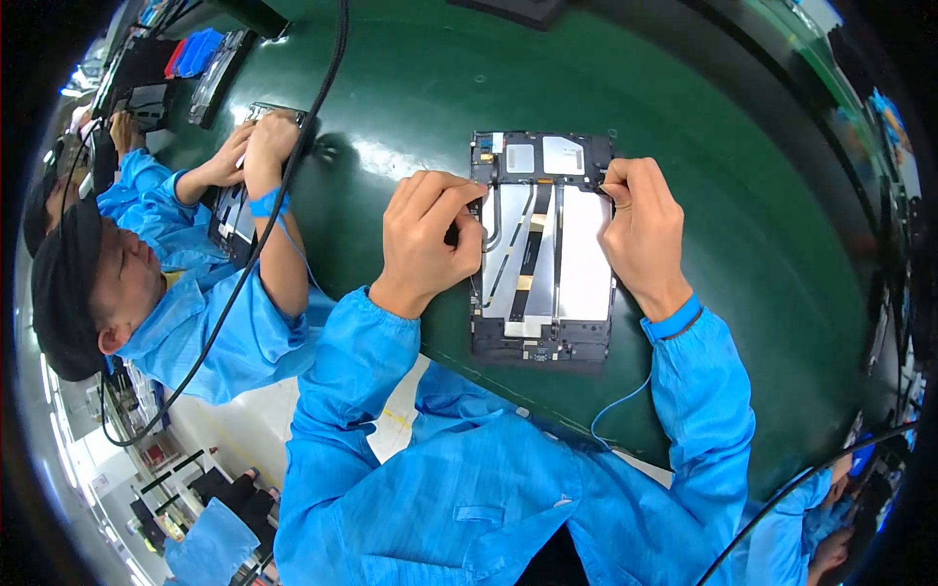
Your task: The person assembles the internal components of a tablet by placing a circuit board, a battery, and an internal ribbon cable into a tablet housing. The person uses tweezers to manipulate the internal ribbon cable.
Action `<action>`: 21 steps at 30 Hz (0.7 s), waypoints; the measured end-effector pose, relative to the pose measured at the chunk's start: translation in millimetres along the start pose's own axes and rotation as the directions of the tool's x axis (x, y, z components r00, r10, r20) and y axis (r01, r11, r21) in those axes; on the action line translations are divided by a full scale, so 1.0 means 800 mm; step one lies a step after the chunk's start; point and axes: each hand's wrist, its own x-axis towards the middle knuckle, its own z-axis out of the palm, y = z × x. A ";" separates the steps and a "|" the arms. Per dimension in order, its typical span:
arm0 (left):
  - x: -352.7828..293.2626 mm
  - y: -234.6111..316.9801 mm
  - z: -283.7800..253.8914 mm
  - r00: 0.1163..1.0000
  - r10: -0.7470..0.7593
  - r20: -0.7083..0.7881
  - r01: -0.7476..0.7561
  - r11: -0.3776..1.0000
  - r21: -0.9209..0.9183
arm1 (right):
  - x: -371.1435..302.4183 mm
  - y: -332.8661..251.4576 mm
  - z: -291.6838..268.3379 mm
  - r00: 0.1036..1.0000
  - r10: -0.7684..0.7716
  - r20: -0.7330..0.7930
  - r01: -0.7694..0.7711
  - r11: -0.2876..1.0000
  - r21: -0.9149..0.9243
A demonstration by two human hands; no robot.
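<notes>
An opened tablet lies on the green table in front of me, its inside facing up. Silvery plates, black strips and small parts show in it, with dark boards along its far and near ends. At its left edge, toward the far end, my left hand is closed in a pinch. Opposite, my right hand pinches at the right edge with thumb and bent fingers. The fingertips cover the exact spots they grip. A black cable curves beside the left fingertips.
On the green table, at left, a co-worker's hands work on another device. A black cable hangs across the left side. Blue and red pieces lie far left. A blue wrist strap trails a thin cord from my right wrist.
</notes>
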 end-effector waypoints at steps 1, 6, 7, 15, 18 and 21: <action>-0.001 0.000 0.001 1.000 -0.017 0.003 0.017 1.000 -0.002 | 0.000 0.000 0.000 1.000 0.000 0.000 0.000 1.000 -0.002; 0.001 -0.004 0.006 1.000 0.022 -0.010 -0.022 0.999 -0.047 | 0.001 0.001 0.004 0.999 0.025 -0.025 -0.023 0.998 0.064; 0.001 -0.004 0.006 1.000 0.012 0.000 -0.012 0.999 -0.047 | 0.001 0.001 0.005 0.999 0.024 -0.028 -0.023 0.998 0.063; 0.009 0.005 0.005 0.999 0.037 0.003 -0.036 0.998 -0.043 | 0.000 0.000 0.003 0.997 0.071 -0.032 -0.068 0.994 0.088; 0.005 0.008 0.007 0.998 0.067 0.016 -0.066 0.996 -0.052 | 0.001 -0.001 0.002 0.996 0.080 -0.027 -0.077 0.993 0.095; -0.001 0.008 0.009 0.998 0.068 -0.005 -0.068 0.997 -0.035 | -0.001 0.001 0.004 0.996 0.080 -0.028 -0.076 0.991 0.107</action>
